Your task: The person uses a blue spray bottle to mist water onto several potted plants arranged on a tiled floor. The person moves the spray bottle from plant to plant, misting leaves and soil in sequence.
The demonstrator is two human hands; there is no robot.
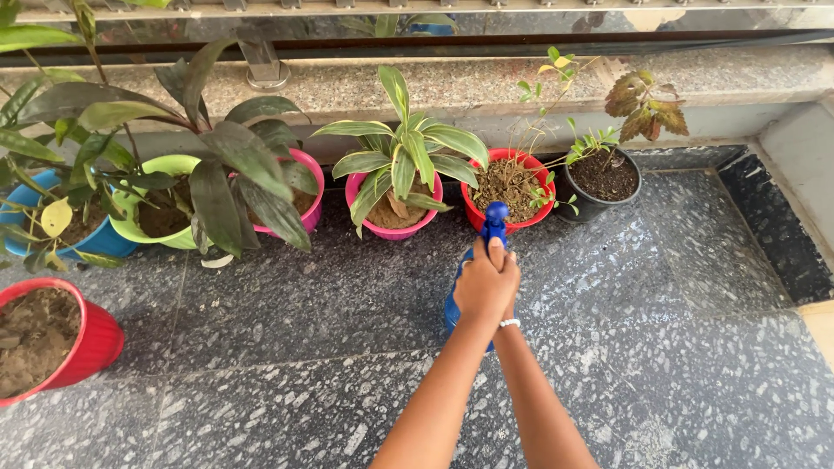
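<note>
Both my left hand (pixel 476 280) and right hand (pixel 502 282) are clamped on the blue spray bottle (pixel 493 221), held above the floor (pixel 695 330); I'd keep it upright, nozzle toward the red pot (pixel 479 217) just ahead.

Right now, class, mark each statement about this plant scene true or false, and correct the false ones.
1. Both hands clasp a blue spray bottle. True.
2. The bottle's nozzle points towards a red pot in the row. True.
3. The black pot sits at the left end of the row. False: it is at the right end.
4. The pots stand on grass. False: they stand on a speckled stone floor.
5. A bracelet circles one wrist. True.
</note>
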